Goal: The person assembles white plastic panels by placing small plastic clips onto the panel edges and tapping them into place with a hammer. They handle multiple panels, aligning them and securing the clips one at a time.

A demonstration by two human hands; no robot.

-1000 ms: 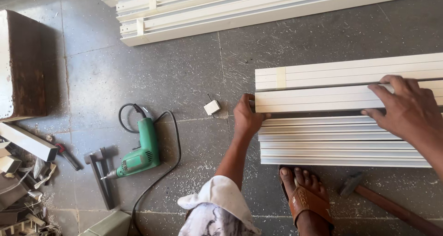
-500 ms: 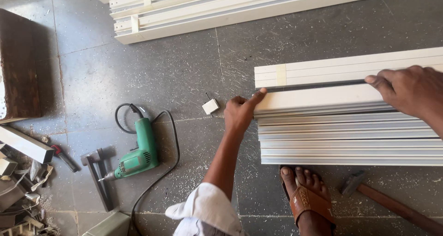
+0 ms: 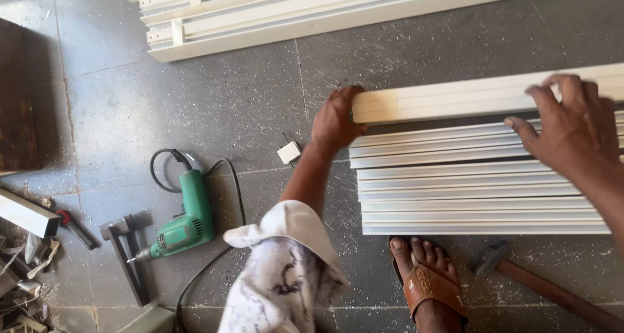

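Several long white plastic channel strips [image 3: 481, 190] lie side by side on the grey stone floor. Two or three of them form a cream-white bundle [image 3: 455, 99] at the far side of the stack, set apart from the rest by a dark gap. My left hand [image 3: 335, 121] grips the bundle's left end. My right hand [image 3: 572, 128] rests on top of it further right, fingers spread over the strips. My foot in a brown sandal [image 3: 426, 284] stands just in front of the stack.
A green electric drill [image 3: 185, 219] with its black cord lies at the left, a dark hammer [image 3: 127, 255] beside it. A small white block [image 3: 289, 152] lies near my left wrist. Another hammer [image 3: 526, 281] lies at lower right. More white strips [image 3: 312, 11] lie across the top.
The far bundle has moved away from the rest of the stack, and the gap has widened. My left hand went from the stack's end to gripping the bundle's end.
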